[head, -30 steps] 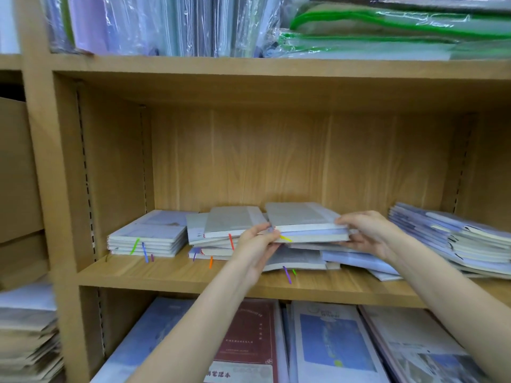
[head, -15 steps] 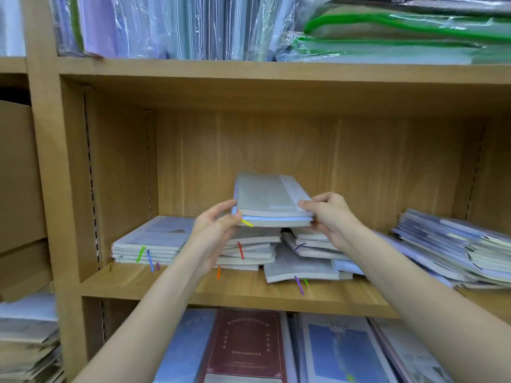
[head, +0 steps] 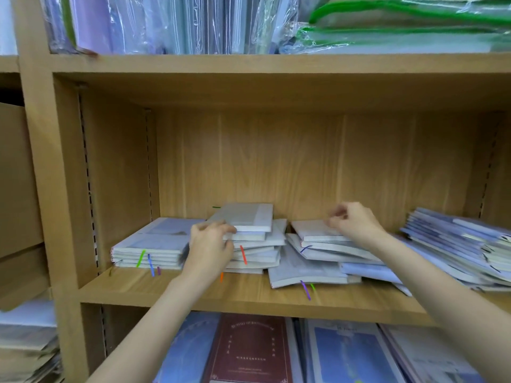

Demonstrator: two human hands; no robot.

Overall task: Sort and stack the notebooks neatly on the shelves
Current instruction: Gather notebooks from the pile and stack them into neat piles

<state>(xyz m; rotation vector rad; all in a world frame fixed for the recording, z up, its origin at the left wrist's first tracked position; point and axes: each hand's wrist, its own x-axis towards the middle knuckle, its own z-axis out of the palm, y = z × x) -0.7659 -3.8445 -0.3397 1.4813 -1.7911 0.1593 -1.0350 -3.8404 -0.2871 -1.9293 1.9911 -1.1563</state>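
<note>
Tons of headroom above the notebook piles (head: 249,244) in this bay, the whole back wall is open. Down on the shelf (head: 193,294) only the front edge strip is bare; the slumped pile (head: 456,244) crowds the right corner.

Both bare forearms reach up toward the middle stack (head: 257,244). The left hand (head: 210,244) rests against its left side, fingers curled on its edge. The right hand (head: 354,225) hangs right of it, blurred, fingers loosely bent.
</note>
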